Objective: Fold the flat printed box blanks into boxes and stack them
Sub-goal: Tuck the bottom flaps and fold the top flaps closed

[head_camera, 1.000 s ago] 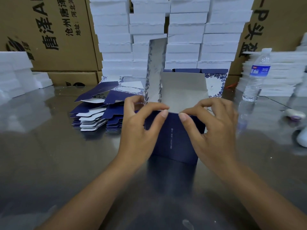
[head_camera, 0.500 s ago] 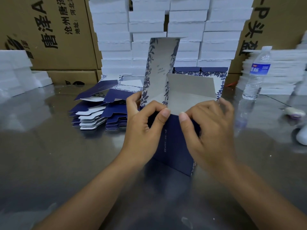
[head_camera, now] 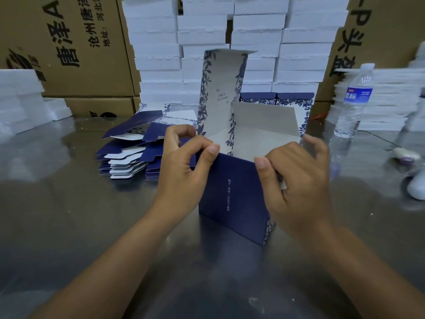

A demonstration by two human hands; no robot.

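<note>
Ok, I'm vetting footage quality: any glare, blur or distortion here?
Head view: the glossy table mirrors the foam stacks and box; wide-angle distortion tilts the cartons and water bottle at the edges; the left hand, right hand and box look sharp.

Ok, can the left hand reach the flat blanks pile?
Probably yes: the flat blanks pile lies just left of the left hand, nothing between, though it grips the box.

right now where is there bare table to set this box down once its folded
Widest bare patch: the table left of the left hand, in front of the pile of flat blanks. A narrower strip lies between the right hand and the water bottle. Behind the half-folded box it is crowded with finished boxes and foam stacks.
</note>
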